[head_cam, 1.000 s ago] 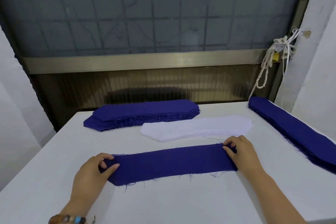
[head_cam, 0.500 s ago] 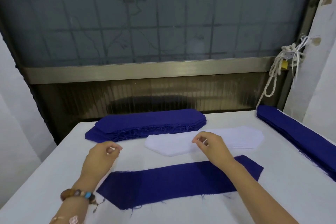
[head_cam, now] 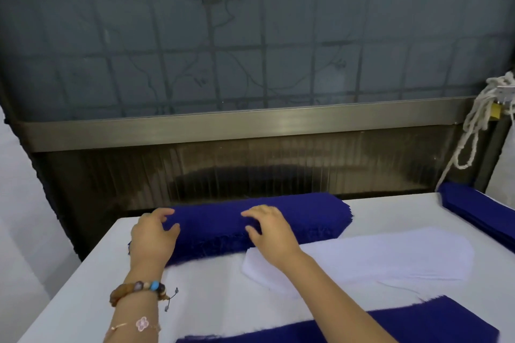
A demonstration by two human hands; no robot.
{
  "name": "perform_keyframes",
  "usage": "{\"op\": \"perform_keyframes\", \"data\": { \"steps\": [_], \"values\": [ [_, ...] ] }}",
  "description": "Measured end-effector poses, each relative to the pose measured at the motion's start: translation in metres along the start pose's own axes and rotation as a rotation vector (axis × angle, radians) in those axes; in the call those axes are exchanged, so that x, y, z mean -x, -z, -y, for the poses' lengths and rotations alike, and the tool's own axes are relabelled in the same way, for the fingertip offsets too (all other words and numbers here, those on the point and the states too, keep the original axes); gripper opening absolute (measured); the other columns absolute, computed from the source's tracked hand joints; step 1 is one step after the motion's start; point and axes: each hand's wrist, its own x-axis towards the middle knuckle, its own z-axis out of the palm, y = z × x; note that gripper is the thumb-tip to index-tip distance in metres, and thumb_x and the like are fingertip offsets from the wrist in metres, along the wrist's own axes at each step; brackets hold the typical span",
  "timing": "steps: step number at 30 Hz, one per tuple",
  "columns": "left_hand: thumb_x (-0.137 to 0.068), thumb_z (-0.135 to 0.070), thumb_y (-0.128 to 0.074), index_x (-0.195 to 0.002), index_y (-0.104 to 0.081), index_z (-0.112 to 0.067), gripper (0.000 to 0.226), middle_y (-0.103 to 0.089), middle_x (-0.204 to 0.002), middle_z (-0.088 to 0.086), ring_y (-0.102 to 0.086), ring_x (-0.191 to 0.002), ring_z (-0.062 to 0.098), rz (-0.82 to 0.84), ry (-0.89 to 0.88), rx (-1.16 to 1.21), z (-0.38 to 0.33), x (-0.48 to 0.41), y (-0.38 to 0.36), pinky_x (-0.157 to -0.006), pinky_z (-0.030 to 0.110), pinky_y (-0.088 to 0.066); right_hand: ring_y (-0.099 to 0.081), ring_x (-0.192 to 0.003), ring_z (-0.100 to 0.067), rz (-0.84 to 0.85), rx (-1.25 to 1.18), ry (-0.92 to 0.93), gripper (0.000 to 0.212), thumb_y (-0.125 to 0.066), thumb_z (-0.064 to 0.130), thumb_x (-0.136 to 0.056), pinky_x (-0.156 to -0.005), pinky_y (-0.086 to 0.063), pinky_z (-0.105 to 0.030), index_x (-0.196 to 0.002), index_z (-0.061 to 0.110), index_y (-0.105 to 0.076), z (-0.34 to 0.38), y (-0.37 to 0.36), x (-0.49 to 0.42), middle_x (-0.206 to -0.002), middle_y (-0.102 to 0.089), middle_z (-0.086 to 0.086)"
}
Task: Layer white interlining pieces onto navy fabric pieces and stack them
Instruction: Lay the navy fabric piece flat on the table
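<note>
Looked to me like you were at the fetch step. Both hands were on the far stack of navy fabric pieces (head_cam: pixel 301 220) with frayed edges. Your left grip (head_cam: pixel 154 234) cupped its left end, fingers on top and thumb on the near edge. I couldn't tell if it had pinched a layer. Your right grip (head_cam: pixel 269 230) lay loose and spread on the stack's middle, holding nothing.

The pile of white interlining pieces (head_cam: pixel 390 256) sat just nearer, to the right. One flat navy fabric strip (head_cam: pixel 418 326) lay at the near edge of the white counter (head_cam: pixel 211 287), no white on it yet. Next you'd probably need to peel off one layer cleanly, since those frays could snag. No containers anywhere.
</note>
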Motion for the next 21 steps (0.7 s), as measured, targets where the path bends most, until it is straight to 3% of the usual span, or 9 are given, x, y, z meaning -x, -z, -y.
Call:
{"op": "perform_keyframes", "data": {
  "steps": [2,4,10,14,18,21],
  "values": [
    [-0.095,-0.024,-0.061,-0.137,-0.052,-0.011,0.045,-0.050,-0.139,0.014,-0.052,-0.121,0.033,-0.019,0.012,-0.100,0.004,-0.006,-0.004,-0.098,0.047,-0.047,-0.022,-0.143,-0.013,0.082,0.026,0.026,0.044,-0.049,0.028,-0.099,-0.116,-0.016,-0.025,-0.143,0.025,-0.044,0.003,-0.017,-0.005,-0.152,-0.036,0.004],
    [-0.096,-0.035,-0.057,-0.141,-0.047,-0.008,0.053,-0.046,-0.145,0.012,-0.047,-0.128,0.032,-0.012,0.017,-0.135,0.005,-0.011,-0.011,-0.101,0.048,-0.045,-0.020,-0.144,-0.013,0.105,0.076,0.036,0.045,-0.046,0.032,-0.100,-0.118,-0.011,-0.027,-0.144,0.027,-0.041,0.004,-0.030,-0.010,-0.154,-0.032,0.005],
    [-0.098,-0.044,-0.048,-0.148,-0.037,-0.007,0.063,-0.041,-0.151,0.010,-0.039,-0.138,0.028,0.044,0.045,-0.190,0.013,-0.017,-0.030,-0.110,0.044,-0.038,-0.043,-0.119,-0.016,-0.093,0.105,-0.104,0.024,-0.049,0.040,-0.097,-0.098,-0.035,-0.031,-0.116,0.032,-0.061,0.021,-0.041,-0.034,-0.126,-0.054,0.009],
    [-0.099,-0.046,-0.046,-0.149,-0.034,-0.010,0.063,-0.039,-0.153,0.007,-0.034,-0.139,0.028,0.033,0.045,-0.231,0.019,-0.018,-0.033,-0.111,0.044,-0.035,-0.042,-0.118,-0.018,-0.073,0.067,-0.208,0.029,-0.058,0.051,-0.089,-0.096,-0.034,-0.033,-0.112,0.034,-0.062,0.026,-0.044,-0.045,-0.126,-0.049,0.008],
    [-0.098,-0.043,-0.050,-0.141,-0.044,-0.006,0.057,-0.052,-0.139,0.013,-0.043,-0.128,0.032,0.006,0.053,-0.188,0.028,-0.025,-0.031,-0.105,0.044,-0.038,-0.042,-0.115,-0.017,-0.083,0.112,-0.208,0.036,-0.060,0.057,-0.084,-0.093,-0.034,-0.033,-0.114,0.036,-0.058,0.024,-0.049,-0.046,-0.126,-0.048,0.010],
    [-0.097,-0.040,-0.053,-0.145,-0.041,-0.004,0.060,-0.047,-0.141,0.019,-0.040,-0.130,0.036,-0.036,0.091,-0.140,0.030,-0.025,-0.032,-0.107,0.047,-0.035,-0.042,-0.111,-0.016,-0.108,0.114,-0.198,0.035,-0.060,0.057,-0.084,-0.091,-0.032,-0.033,-0.113,0.037,-0.057,0.023,-0.051,-0.045,-0.124,-0.047,0.011]
  ]
}}
